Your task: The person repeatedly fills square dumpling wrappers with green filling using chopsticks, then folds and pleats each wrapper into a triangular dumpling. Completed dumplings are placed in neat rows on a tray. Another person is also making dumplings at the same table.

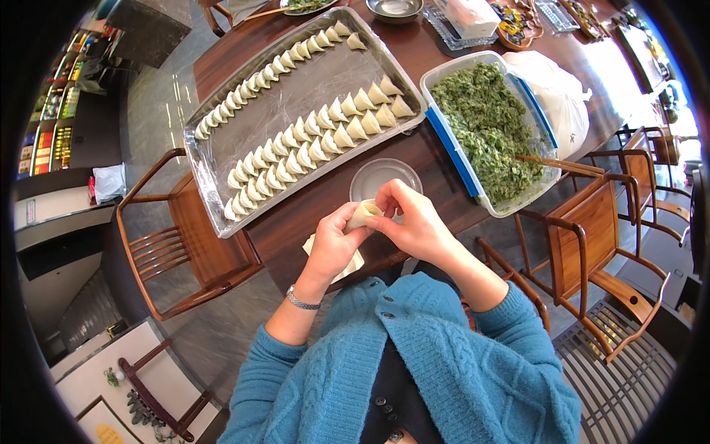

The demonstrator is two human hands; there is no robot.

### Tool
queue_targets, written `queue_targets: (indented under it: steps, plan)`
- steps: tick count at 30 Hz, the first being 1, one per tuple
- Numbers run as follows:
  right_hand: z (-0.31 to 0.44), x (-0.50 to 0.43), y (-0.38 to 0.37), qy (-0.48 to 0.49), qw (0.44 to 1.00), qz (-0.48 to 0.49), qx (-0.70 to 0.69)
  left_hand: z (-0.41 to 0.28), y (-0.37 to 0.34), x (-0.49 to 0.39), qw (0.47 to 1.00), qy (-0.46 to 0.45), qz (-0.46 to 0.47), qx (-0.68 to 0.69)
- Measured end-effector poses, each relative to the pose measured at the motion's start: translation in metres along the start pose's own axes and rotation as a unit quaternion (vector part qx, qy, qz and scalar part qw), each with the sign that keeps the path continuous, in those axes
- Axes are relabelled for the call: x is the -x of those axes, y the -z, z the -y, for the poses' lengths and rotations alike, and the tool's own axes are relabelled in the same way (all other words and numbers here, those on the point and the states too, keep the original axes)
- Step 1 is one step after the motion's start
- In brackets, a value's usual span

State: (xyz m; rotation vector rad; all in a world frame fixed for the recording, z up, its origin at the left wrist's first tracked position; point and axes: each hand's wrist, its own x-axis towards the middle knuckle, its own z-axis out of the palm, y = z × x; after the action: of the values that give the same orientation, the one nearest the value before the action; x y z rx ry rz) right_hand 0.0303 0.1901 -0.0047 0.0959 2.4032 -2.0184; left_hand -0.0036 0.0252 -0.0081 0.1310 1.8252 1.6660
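In front of my body, both hands hold one half-folded wonton wrapper (363,215), curled into a tube shape. My left hand (335,238) pinches its left side between thumb and fingers. The thumb of my right hand (413,222) presses on its right edge, with the fingers curled above. Any filling inside is hard to make out. Just beyond my fingers lies a small round plate (383,169). A stack of pale wrappers (353,265) sits partly hidden under my left hand. Rows of folded wontons (299,133) stand on a film-lined metal tray (266,114).
Right of the plate is a plastic container (424,89) of chopped green filling (482,122), with chopsticks (560,164) resting across its rim. Behind it sits a white plastic bag (549,100). A metal bowl (395,8) is at the far side. Wooden chairs (191,213) flank the table.
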Motion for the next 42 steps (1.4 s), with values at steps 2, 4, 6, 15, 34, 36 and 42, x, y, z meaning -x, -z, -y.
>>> queue_targets:
  steps: [2, 4, 6, 15, 34, 36, 42]
  plan:
    - [0.001, 0.001, 0.0, -0.028, 0.999, 0.009, -0.013, 0.0, -0.001, 0.001, 1.0, -0.001, 0.002, -0.021]
    - [-0.001, 0.001, -0.001, -0.015, 1.0, 0.008, 0.019, 0.0, -0.001, 0.001, 0.999, -0.004, 0.005, -0.044]
    - [-0.005, 0.002, -0.001, 0.036, 0.998, 0.012, 0.049, 0.0, 0.0, -0.001, 0.998, 0.009, 0.039, -0.039]
    - [-0.028, 0.017, 0.009, 0.097, 0.991, -0.043, 0.078, -0.016, 0.005, -0.021, 0.938, 0.206, 0.244, 0.131]
    - [-0.087, 0.062, 0.051, -0.166, 0.788, -0.241, -0.542, 0.06, -0.031, -0.076, 0.673, -0.217, 0.07, -0.703]
    - [-0.083, 0.06, 0.05, -0.157, 0.793, -0.242, -0.537, 0.047, -0.032, -0.07, 0.731, -0.229, 0.065, -0.639]
    - [-0.071, 0.048, 0.038, -0.136, 0.807, -0.253, -0.516, -0.009, -0.041, -0.024, 0.958, -0.191, -0.004, -0.215]
